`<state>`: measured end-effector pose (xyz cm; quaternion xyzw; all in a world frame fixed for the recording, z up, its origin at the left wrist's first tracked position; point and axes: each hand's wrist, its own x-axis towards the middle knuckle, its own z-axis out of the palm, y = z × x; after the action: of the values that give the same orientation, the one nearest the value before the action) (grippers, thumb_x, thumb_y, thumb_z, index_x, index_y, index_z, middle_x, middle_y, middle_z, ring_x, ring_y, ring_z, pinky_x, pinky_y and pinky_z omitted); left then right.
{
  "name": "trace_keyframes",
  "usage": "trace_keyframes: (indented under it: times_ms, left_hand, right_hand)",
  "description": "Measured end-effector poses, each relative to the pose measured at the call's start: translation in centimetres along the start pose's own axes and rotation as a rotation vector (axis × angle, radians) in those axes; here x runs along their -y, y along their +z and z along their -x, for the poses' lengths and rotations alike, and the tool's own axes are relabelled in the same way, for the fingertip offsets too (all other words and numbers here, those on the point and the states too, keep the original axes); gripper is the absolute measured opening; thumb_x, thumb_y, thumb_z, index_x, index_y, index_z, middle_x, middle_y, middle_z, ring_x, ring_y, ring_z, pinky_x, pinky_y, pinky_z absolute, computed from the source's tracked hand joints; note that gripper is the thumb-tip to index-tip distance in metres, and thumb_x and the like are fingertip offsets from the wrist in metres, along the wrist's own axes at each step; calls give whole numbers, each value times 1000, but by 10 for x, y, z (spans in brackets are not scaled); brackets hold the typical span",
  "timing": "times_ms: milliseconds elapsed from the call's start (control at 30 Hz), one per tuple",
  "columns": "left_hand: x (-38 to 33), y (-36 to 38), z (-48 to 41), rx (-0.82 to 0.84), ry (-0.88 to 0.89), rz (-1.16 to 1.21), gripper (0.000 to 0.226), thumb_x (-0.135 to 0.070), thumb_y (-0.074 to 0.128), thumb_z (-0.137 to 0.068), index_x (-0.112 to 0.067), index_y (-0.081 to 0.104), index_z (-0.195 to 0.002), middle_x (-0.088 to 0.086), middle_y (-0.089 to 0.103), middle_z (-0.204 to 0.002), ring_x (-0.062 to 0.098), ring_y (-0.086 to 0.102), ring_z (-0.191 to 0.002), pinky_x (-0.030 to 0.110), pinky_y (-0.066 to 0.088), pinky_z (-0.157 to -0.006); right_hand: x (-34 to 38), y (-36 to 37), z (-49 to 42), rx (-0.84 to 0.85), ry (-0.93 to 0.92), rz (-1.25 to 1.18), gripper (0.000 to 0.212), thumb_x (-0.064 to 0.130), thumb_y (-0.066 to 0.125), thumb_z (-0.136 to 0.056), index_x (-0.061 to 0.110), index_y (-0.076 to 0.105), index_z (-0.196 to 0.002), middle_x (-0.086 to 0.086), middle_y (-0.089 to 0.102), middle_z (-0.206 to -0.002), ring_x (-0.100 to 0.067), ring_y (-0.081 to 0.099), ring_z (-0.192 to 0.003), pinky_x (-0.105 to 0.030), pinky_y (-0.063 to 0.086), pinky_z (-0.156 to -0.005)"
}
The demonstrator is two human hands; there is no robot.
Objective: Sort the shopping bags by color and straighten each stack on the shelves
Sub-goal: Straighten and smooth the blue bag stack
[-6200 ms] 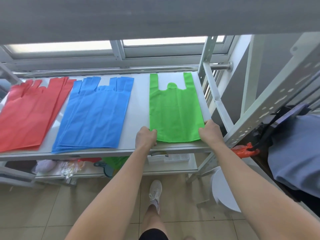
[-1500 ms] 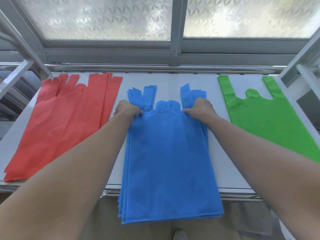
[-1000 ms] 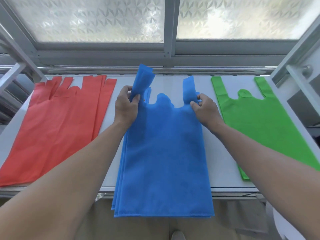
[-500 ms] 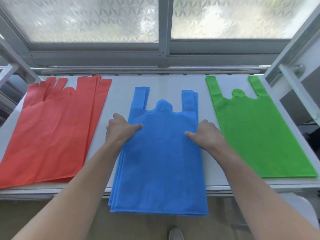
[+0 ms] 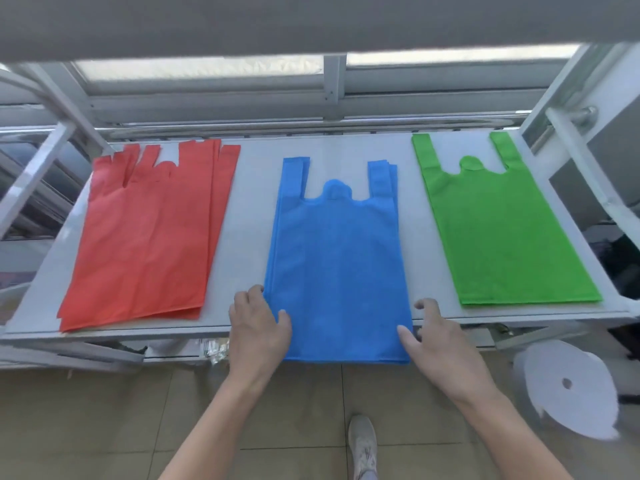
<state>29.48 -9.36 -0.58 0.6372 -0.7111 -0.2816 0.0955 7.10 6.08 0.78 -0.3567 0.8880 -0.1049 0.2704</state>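
Note:
Three stacks of shopping bags lie on the white shelf (image 5: 249, 216). The red stack (image 5: 149, 237) at the left is fanned, its handles uneven. The blue stack (image 5: 337, 258) in the middle is squared, and its bottom edge hangs over the shelf's front edge. The green stack (image 5: 498, 230) at the right lies neat. My left hand (image 5: 258, 323) is at the blue stack's lower left corner, thumb on the fabric. My right hand (image 5: 436, 330) is at the lower right corner, its fingers loosely bent. Neither hand grips the bags.
An upper shelf board (image 5: 311, 22) crosses the top of the view, with a window frame (image 5: 334, 84) behind. Slanted metal braces (image 5: 588, 174) flank the shelf on both sides. A white round stool (image 5: 568, 386) stands at the lower right, and my shoe (image 5: 362, 445) is on the tiled floor.
Both hands slid from the middle of the blue stack down to its bottom corners. The view pulled back, so the upper shelf board now shows.

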Motion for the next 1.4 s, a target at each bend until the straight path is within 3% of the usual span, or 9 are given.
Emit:
trace_keyframes:
  times_ms: [200, 433, 533, 633, 867, 967, 1067, 1200, 1400]
  left_hand:
    - [-5, 5, 18, 58, 49, 44, 61, -18, 65, -94, -9, 42, -150, 13, 40, -145, 33, 34, -139, 42, 31, -115]
    - [-2, 13, -24, -41, 311, 50, 34, -2, 69, -89, -11, 68, -122, 12, 45, -139, 32, 43, -133, 37, 38, -113]
    - [-6, 13, -41, 10, 591, 4, 28, -20, 75, -92, -16, 70, -119, 4, 54, -141, 25, 47, -134, 38, 38, -115]
    - [-8, 13, -45, 278, 855, -202, 55, -50, 81, -83, -29, 62, -131, -8, 50, -147, 14, 42, -140, 37, 34, -116]
    - [4, 5, -62, 368, 929, -144, 61, -55, 79, -84, -36, 60, -138, -12, 50, -151, 14, 48, -139, 42, 39, -115]
    - [3, 4, -55, 269, 896, -183, 84, -69, 68, -84, -33, 39, -154, -8, 49, -146, 17, 51, -132, 39, 40, -112]
    - [-5, 12, -44, 141, 898, -241, 91, -68, 65, -86, -33, 26, -160, -5, 42, -143, 19, 47, -129, 39, 39, -110]
    - [-11, 15, -48, 144, 982, -209, 49, -39, 67, -98, -32, 54, -145, -7, 52, -143, 19, 53, -129, 40, 44, -105]
    - [-7, 8, -56, 313, 923, -46, 36, -46, 64, -99, -31, 70, -131, -14, 68, -128, 10, 59, -118, 31, 51, -97]
  right_hand:
    - [39, 3, -10, -131, -50, -351, 60, 22, 65, -95, 21, 38, -148, -13, 64, -127, -34, 63, -110, -37, 46, -87]
    - [47, -11, -62, -236, -163, -499, 29, 10, 58, -99, 19, 60, -127, 9, 61, -120, -12, 58, -106, -14, 32, -81]
    - [39, -4, -79, -217, -116, -480, 25, 12, 55, -102, 16, 66, -124, 8, 64, -119, -17, 60, -119, -17, 35, -89]
    - [36, 0, -79, -177, -106, -480, 32, 12, 48, -106, 13, 63, -134, 2, 64, -132, -15, 59, -116, -16, 36, -90]
    - [22, -4, -76, -43, -136, -578, 47, 13, 51, -104, 16, 50, -152, 2, 53, -151, -15, 48, -140, -31, 34, -120]
    - [19, -2, -74, 88, -36, -896, 49, 16, 57, -102, 20, 49, -151, -4, 58, -144, -15, 64, -113, -35, 57, -92]
    - [25, 3, -70, 174, 11, -1058, 50, 9, 57, -104, 17, 46, -152, -9, 58, -141, -15, 64, -98, -26, 56, -72]
    - [19, -1, -71, 189, 0, -1044, 53, 9, 64, -100, 18, 48, -150, -6, 56, -142, -16, 65, -106, -26, 57, -75]
    - [-11, -20, -72, 39, -145, -533, 62, 26, 70, -97, 19, 44, -153, -1, 55, -141, -21, 62, -117, -37, 54, -92]
